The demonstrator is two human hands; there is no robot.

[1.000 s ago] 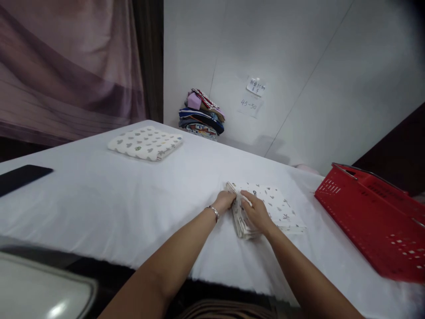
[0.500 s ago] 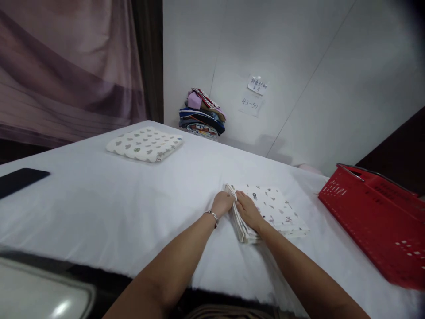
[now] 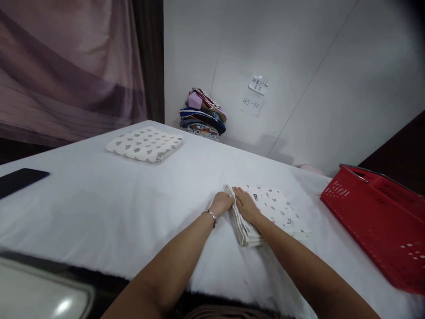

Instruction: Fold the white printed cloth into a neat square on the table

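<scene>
A folded white cloth (image 3: 274,206) with small grey and brown prints lies on the white-covered table (image 3: 159,212). My left hand (image 3: 222,203), with a bracelet at the wrist, is closed on the layered left edge of this cloth. Flat on its top, beside that edge, rests my right hand (image 3: 246,206) with the fingers stretched out. The left fingertips are partly hidden behind the fold. Farther back on the left lies another folded white cloth (image 3: 142,144) with a grey cloud-like pattern.
A red plastic basket (image 3: 375,221) with a metal handle stands at the right. Several folded fabrics form a stack (image 3: 202,113) by the wall. A dark flat object (image 3: 23,180) lies at the left edge. Two paper notes (image 3: 254,95) hang on the wall.
My right hand has slid slightly left and up toward the cloth's folded edge. The left hand keeps hold of that edge, nearly in place.
</scene>
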